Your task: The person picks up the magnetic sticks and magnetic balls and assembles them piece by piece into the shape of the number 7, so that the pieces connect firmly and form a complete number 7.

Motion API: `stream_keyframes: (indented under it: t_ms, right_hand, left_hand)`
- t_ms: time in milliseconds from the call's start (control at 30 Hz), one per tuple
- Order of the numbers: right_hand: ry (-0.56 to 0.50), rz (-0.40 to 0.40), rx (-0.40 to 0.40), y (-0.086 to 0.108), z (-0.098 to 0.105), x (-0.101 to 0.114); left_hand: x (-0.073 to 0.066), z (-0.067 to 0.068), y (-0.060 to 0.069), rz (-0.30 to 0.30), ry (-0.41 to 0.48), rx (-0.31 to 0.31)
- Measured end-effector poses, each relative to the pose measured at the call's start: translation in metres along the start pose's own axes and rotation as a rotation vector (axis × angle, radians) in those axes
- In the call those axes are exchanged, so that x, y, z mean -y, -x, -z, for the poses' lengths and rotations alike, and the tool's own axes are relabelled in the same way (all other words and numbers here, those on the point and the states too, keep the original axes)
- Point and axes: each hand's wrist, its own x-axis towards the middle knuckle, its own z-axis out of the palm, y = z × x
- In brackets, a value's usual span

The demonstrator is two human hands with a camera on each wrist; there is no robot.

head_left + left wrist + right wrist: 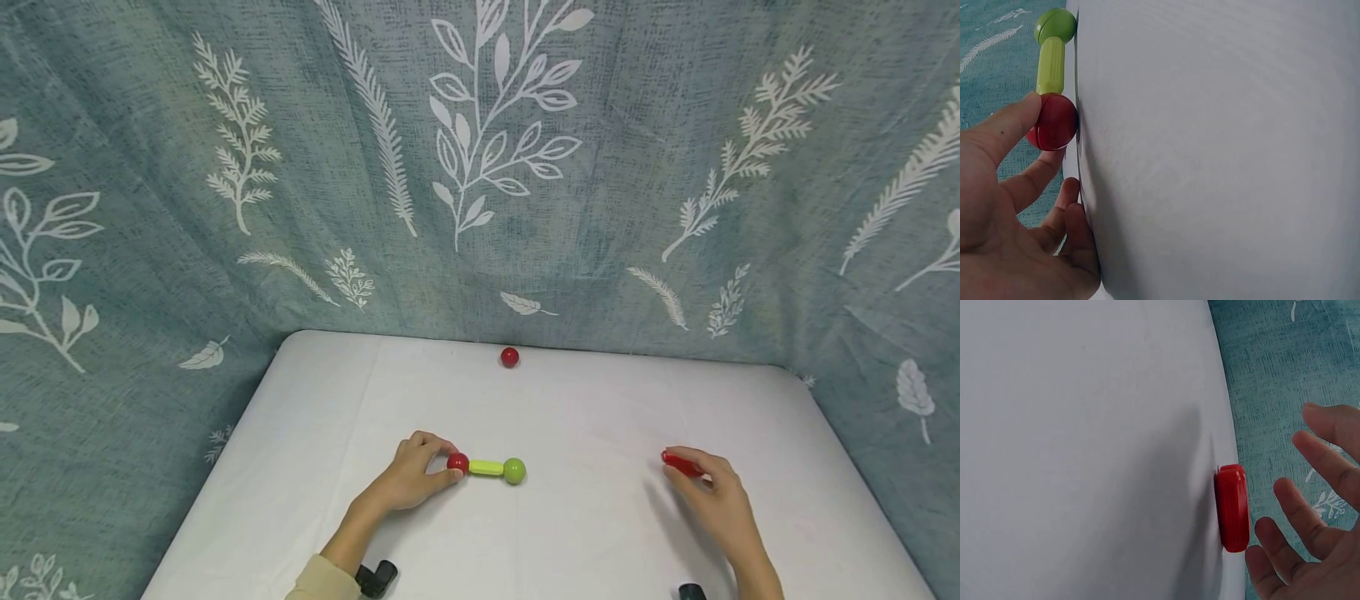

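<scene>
Dim wrist views, soft shadows

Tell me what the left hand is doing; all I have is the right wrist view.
Observer: The left hand holds a red ball between its thumb and fingers.
Operator: Describe whatever is joined to it.
Observer: A yellow-green stick runs from it to a green ball at the other end.
Operator: Find me any other ball.
Observer: A second red ball sits by itself near the far edge of the white table.
</scene>
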Motion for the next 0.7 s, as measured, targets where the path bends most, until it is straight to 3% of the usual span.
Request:
stream_keyframes:
  t_ms: [233, 433, 700]
  right_hand:
    - [0.019, -0.052, 0.006, -0.004, 0.003, -0.009]
    - [0.022, -0.038, 0.039, -0.009, 0.005, -0.018]
    - [0.147, -0.028, 0.018, -0.008, 0.004, -0.024]
  left_hand:
    - [0.001, -0.001, 0.000, 0.005, 0.010, -0.003]
    - [0.003, -0.002, 0.000, 0.007, 0.009, -0.004]
    - [0.000, -0.001, 0.001, 0.007, 0.009, -0.009]
